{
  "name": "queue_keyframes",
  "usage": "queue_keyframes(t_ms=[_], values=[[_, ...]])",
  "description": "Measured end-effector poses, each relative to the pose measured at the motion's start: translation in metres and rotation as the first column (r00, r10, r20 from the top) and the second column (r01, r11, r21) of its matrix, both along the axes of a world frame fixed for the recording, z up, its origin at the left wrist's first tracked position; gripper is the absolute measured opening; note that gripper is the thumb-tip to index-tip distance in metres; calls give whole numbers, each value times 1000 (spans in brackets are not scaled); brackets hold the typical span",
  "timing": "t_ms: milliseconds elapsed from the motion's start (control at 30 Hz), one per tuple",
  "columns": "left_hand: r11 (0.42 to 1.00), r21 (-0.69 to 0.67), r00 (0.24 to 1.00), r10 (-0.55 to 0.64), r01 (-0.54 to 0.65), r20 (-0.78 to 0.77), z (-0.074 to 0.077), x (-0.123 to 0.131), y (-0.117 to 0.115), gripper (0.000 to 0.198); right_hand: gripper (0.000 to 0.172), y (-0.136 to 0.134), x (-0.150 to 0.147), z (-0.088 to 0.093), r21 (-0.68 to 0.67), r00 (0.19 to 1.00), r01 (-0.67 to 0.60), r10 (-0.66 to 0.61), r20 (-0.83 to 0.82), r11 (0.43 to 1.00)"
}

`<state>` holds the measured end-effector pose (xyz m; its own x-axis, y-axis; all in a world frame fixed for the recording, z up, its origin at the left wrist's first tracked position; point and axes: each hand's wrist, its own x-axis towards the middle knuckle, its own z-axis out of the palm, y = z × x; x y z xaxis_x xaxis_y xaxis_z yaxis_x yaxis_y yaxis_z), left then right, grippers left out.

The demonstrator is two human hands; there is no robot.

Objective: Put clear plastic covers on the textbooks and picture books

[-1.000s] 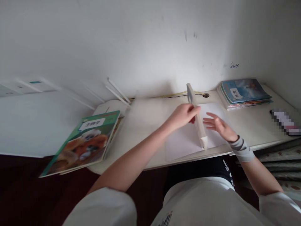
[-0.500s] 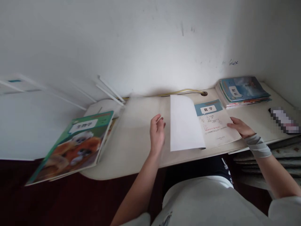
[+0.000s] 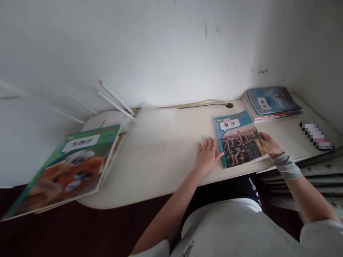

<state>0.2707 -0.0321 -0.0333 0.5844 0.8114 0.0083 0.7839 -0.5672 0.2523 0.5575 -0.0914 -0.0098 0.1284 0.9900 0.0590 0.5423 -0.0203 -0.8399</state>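
Textbook (image 3: 238,144) partly hides the right hand (image 3: 271,145).

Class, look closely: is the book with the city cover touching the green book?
Apart. The head view shows white desk and the left hand between the city book and green book.
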Motion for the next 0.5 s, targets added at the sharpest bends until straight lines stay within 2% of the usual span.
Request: queue_keyframes(t_ms=[67, 133, 267, 333, 400, 433, 500], values=[[999, 41, 997, 0, 3, -81, -6, -7, 0, 68, 51, -7, -6, 1, -52, 962, -40, 25, -271, 998], [998, 65, 992, 1, 7, -128, -10, -12, -1, 69, 57, -12, -10, 2, -98, 867, -89, 29, -498, 991], [996, 85, 988, 3, 10, -156, -7, -14, -3, 69, 58, -12, -6, 2, -125, 800, -129, 28, -600, 984], [996, 86, 988, -10, 24, -151, -6, -13, -4, 64, 54, -8, 0, -3, -179, 813, -106, -18, -582, 978], [995, 87, 990, -28, 41, -140, -5, -13, -4, 59, 51, -4, 8, -9, -228, 867, 8, -121, -484, 974], [995, 90, 990, -34, 46, -134, -5, -13, -4, 58, 50, -2, 12, -12, -224, 897, 82, -170, -408, 971], [994, 97, 992, -38, 50, -122, -6, -14, -4, 57, 48, 0, 20, -17, -133, 949, 190, -216, -228, 973]])
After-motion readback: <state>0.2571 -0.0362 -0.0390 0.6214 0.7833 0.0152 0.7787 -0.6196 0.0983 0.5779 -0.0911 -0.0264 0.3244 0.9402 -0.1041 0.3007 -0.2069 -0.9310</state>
